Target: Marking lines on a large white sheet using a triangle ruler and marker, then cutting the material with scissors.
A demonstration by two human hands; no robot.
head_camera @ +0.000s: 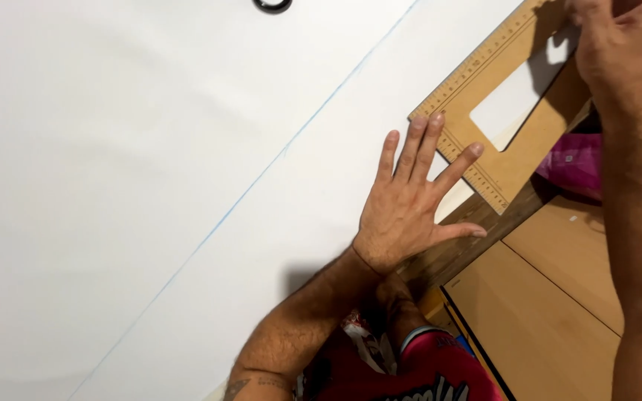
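Note:
My left hand [410, 200] lies flat with fingers spread on a large white sheet [150, 163], near its right edge, fingertips touching the corner of a wooden ruler template [484, 96]. The template is flat, tan, with scale marks along its edges and a cut-out window. My right hand [611, 37] rests on the template's far end at the top right; its fingers are partly out of frame. A thin blue line [261, 174] runs diagonally across the sheet.
A dark wooden table edge [469, 238] shows beside the sheet. Tan boards [551, 297] lie lower right. A pink object [577, 160] sits beyond the template. A black ring [272, 4] lies at the top edge.

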